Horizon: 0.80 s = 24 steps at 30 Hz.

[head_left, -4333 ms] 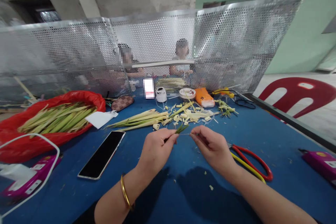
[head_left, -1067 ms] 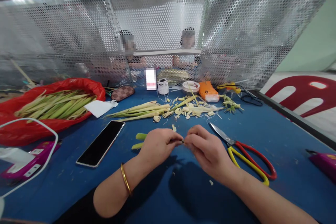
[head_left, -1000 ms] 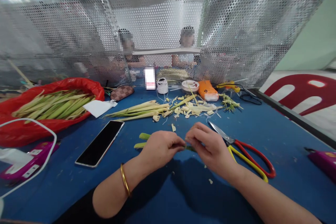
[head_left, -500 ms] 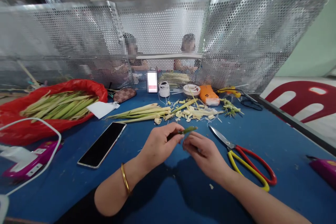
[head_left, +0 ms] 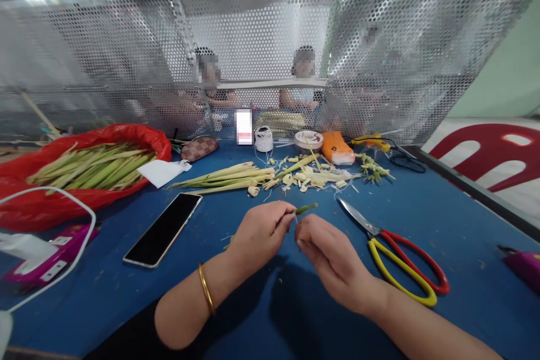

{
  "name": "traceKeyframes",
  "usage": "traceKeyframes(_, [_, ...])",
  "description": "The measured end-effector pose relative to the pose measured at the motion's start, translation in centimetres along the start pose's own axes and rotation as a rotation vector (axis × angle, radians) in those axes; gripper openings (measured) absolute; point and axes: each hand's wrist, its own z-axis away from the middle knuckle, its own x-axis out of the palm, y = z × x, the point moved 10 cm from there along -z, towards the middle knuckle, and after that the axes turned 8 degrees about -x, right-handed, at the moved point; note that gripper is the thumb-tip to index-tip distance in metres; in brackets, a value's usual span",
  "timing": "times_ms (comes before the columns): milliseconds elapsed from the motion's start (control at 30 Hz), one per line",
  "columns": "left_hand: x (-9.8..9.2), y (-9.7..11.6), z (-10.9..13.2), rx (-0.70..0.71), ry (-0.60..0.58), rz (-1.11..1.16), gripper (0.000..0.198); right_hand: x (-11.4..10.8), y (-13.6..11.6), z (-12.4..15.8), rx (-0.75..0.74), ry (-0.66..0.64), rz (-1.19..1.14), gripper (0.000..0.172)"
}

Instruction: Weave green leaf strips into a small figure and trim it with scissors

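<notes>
My left hand [head_left: 264, 230] is closed in a pinch on a short green piece of leaf [head_left: 307, 208], whose tip sticks out to the right past the fingers. Close beside it, my right hand [head_left: 327, 247] has its fingers pinched on a thin white thread [head_left: 296, 218] that runs up to the leaf piece. The thread's end is hidden in the fingers. To the right lie large scissors [head_left: 379, 236] with one red and one yellow handle, blades slightly apart. Behind the hands are a bundle of pale green leaf strips [head_left: 223, 177] and scattered pale trimmings [head_left: 312, 177].
A red bag [head_left: 160, 143] of husk leaves stands at left, near a phone [head_left: 164, 230] and a purple power strip [head_left: 63, 250]. Farther back are a thread spool [head_left: 264, 139], a tape roll [head_left: 309, 140] and an orange packet [head_left: 337, 148]. Two people sit behind a perforated metal screen [head_left: 261, 28].
My right hand has moved slightly down and away from the leaf piece, and its fingers have turned. My left hand keeps its hold. The view has shifted a little.
</notes>
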Motion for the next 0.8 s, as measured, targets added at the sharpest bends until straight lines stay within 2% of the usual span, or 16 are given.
traceKeyframes(333, [0.0, -0.2, 0.0, -0.015, 0.026, -0.012, 0.021, 0.8, -2.4, -0.3, -0.173, -0.100, 0.219, 0.019])
traceKeyframes(533, [-0.1, -0.9, 0.0, -0.134, 0.012, 0.002, 0.012, 1.1, -2.6, -0.2, -0.185, -0.130, 0.245, 0.020])
traceKeyframes(700, [0.1, -0.7, 0.1, -0.096, 0.011, -0.120, 0.018, 1.5, -2.6, -0.2, -0.183, -0.137, 0.224, 0.020])
traceKeyframes(800, [0.4, -0.5, 0.1, -0.052, 0.003, -0.218, 0.024, 1.2, -2.3, -0.2, -0.150, -0.114, 0.133, 0.019])
